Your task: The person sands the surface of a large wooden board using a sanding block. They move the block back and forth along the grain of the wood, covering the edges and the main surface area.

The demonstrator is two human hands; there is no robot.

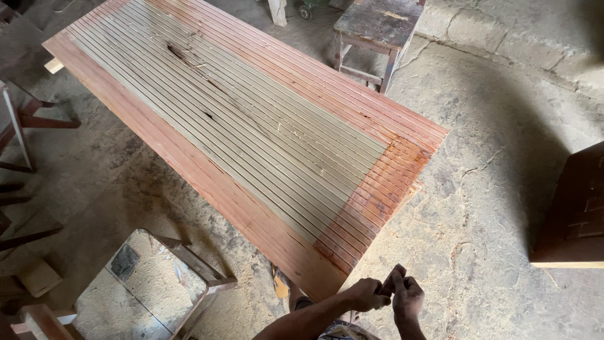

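My left hand (367,294) and my right hand (406,294) meet at the bottom of the view, just past the near end of a long grooved wooden panel (251,126). The fingers of both hands are curled and pressed against each other, and I see nothing held between them. The panel lies flat and runs away to the upper left. Its middle is pale grey-green, and its border and near end are reddish brown. A dark crack (179,53) marks the far part of the pale area. Neither hand touches the panel.
A worn wooden stool (374,28) stands beyond the panel's far right edge. A framed sheet (151,283) dusted with sawdust lies at the lower left. A dark wooden cabinet (576,214) is at the right. Wooden frame legs (25,119) stand at the left, on a dusty concrete floor.
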